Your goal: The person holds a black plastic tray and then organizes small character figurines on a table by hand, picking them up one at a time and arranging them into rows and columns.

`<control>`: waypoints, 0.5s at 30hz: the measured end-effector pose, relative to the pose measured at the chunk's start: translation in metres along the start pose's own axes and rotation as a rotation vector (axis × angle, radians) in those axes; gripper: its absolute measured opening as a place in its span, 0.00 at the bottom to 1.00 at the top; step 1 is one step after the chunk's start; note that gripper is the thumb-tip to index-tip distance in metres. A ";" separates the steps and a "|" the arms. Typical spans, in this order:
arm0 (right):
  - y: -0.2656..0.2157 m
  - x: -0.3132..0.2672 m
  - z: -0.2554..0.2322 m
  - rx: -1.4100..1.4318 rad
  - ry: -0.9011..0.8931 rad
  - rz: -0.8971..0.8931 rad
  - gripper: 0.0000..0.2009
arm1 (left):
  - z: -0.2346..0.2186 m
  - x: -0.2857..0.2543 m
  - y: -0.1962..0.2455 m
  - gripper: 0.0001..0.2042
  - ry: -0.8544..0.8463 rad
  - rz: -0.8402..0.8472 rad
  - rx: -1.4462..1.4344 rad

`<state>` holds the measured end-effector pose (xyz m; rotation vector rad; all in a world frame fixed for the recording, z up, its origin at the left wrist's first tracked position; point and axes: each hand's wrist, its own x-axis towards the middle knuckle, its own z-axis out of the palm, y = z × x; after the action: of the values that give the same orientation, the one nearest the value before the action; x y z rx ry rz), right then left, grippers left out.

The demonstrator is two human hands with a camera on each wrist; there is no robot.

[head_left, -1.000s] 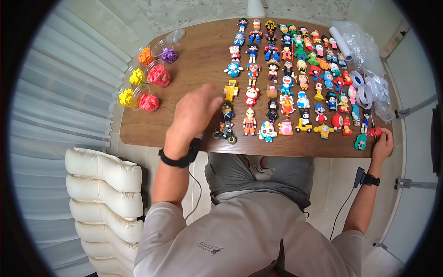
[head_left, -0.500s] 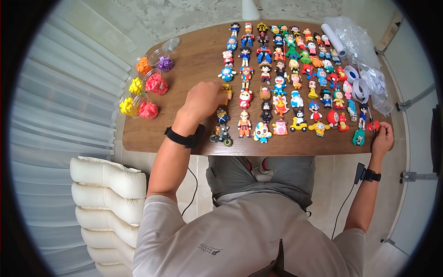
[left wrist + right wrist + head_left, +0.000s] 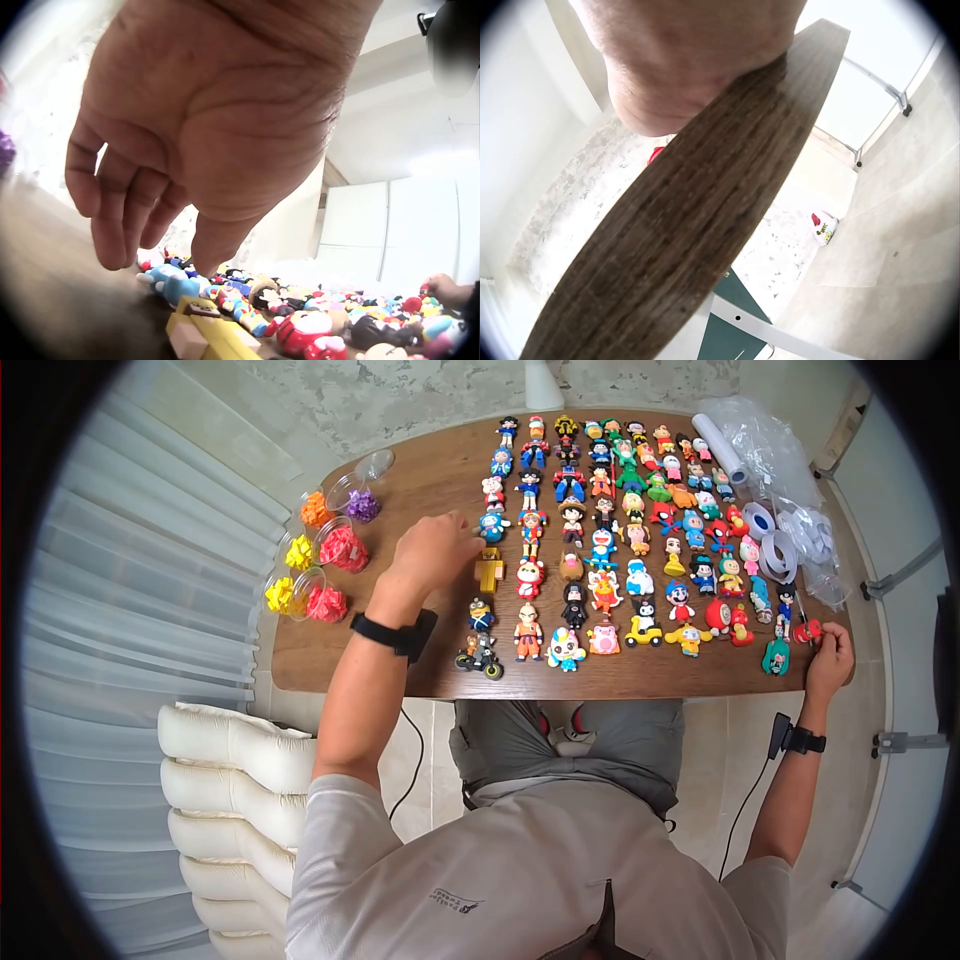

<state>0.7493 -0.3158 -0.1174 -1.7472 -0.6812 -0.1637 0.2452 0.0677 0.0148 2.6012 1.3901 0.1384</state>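
My left hand [image 3: 432, 552] hovers over the table left of the figure rows, fingers loosely bent and holding nothing. Its fingertips come close to a round blue figure [image 3: 492, 526] and a blocky yellow figure [image 3: 490, 572]. In the left wrist view, the fingers [image 3: 112, 217] point down above the blue figure [image 3: 171, 283], with the yellow figure [image 3: 206, 334] nearer the camera. At the table's right edge, my right hand [image 3: 828, 660] grips a small red object [image 3: 808, 632] with a thin shaft; the fingers partly hide it. A teal-haired figure [image 3: 775, 656] lies beside that hand.
Several rows of toy figures cover the table [image 3: 390, 675]. Clear cups with orange, yellow, purple and red paper pieces [image 3: 343, 548] stand at left. Tape rolls [image 3: 778, 557], a white roll [image 3: 720, 448] and plastic bags [image 3: 775, 445] lie at right.
My left hand was over the yellow figure half a second ago; it has moved farther from my body and uncovered that figure. The right hand keeps its place.
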 end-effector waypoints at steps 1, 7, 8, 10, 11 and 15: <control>0.000 0.000 0.001 0.003 0.001 0.003 0.07 | 0.007 0.007 -0.005 0.21 0.019 0.015 0.021; -0.004 -0.002 0.001 0.019 0.016 0.024 0.07 | 0.017 0.038 -0.005 0.25 -0.118 0.036 0.032; -0.002 -0.002 0.001 0.028 0.012 0.032 0.07 | 0.018 0.040 -0.004 0.26 -0.127 0.054 0.026; -0.001 -0.001 0.000 0.031 0.010 0.033 0.07 | 0.021 0.043 -0.005 0.26 -0.102 0.103 0.001; -0.002 -0.001 0.000 0.026 0.009 0.027 0.07 | 0.022 0.043 -0.006 0.26 -0.091 0.126 -0.012; -0.001 -0.001 0.001 0.010 0.010 -0.009 0.07 | 0.022 0.042 -0.004 0.26 -0.100 0.058 -0.049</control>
<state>0.7473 -0.3152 -0.1173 -1.7328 -0.6814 -0.1744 0.2686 0.1022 -0.0081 2.5717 1.2625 0.0485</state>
